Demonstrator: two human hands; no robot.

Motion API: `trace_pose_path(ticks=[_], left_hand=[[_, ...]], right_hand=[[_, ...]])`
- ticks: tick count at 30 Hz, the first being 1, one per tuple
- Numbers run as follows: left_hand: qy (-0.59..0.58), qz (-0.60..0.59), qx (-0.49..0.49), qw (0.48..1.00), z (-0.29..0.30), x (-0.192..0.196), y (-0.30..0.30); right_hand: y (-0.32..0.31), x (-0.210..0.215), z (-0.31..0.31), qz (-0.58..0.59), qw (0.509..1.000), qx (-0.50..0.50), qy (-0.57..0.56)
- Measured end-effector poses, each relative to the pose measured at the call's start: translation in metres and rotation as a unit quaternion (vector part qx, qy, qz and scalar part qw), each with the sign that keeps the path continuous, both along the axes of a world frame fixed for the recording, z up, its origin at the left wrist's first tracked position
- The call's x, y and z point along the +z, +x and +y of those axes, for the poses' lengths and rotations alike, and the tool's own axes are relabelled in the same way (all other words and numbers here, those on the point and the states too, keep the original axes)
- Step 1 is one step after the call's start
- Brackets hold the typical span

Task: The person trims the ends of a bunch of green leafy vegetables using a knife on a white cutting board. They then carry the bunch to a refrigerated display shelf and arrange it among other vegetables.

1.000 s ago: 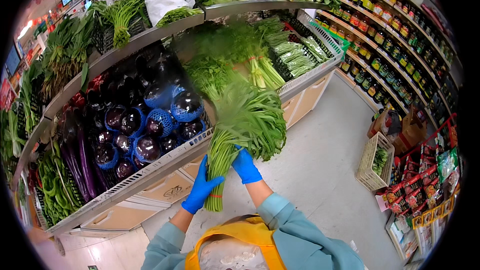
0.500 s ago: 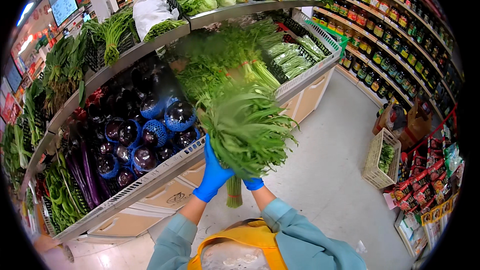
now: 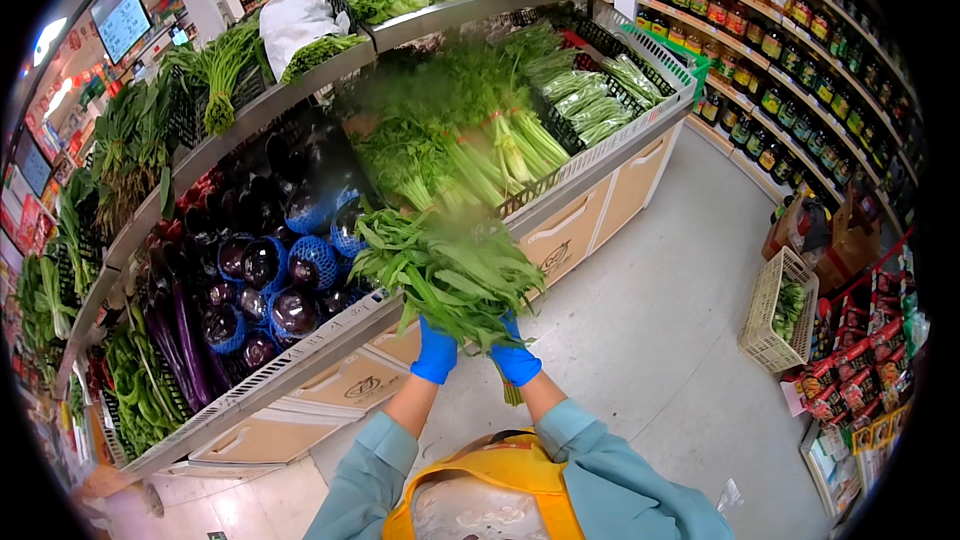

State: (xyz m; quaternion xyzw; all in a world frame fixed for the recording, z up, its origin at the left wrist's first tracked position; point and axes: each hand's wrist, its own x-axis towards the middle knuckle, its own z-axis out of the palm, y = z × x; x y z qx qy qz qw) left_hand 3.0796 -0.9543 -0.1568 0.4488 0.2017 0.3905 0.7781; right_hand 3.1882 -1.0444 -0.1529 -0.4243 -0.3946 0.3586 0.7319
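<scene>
Left hand (image 3: pixel 435 354) and right hand (image 3: pixel 516 360) bear the greens (image 3: pixel 450 275) just before the stall (image 3: pixel 622 157), leaf end toward it, stems (image 3: pixel 511 390) pointing away past the right hand. The left is nearer the stall. Leaves cover most fingers; their closure I cannot tell.

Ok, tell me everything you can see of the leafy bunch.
The leafy bunch is green, its long, narrow leaves fanned toward the produce display and drooping. Held in mid-air by the blue-gloved left hand and right hand, it hides much of both. Some stems show below; whether leaves touch the display is unclear.
</scene>
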Motion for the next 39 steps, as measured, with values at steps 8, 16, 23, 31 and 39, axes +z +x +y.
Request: trace_pose_path(ticks=[8,16,23,31,39], left_hand=[[-0.093,-0.076,-0.059,0.991,0.051,-0.019,0.006],[0.044,0.064,-0.154,0.985,0.123,0.061,0.007],[-0.048,0.178,-0.142,0.973,0.084,0.055,-0.055],[0.136,0.361,-0.185,0.904,-0.068,0.091,-0.058],[0.147,0.355,-0.209,0.899,-0.061,0.127,-0.060]], right_hand=[[0.007,-0.006,0.004,-0.081,0.996,-0.034,-0.023],[0.014,-0.002,0.029,0.083,0.991,-0.092,-0.041],[0.009,0.076,-0.001,0.378,0.925,0.025,-0.016],[0.015,0.024,0.014,0.026,0.994,-0.107,0.023],[0.031,0.049,-0.004,0.134,0.988,-0.005,-0.073]])
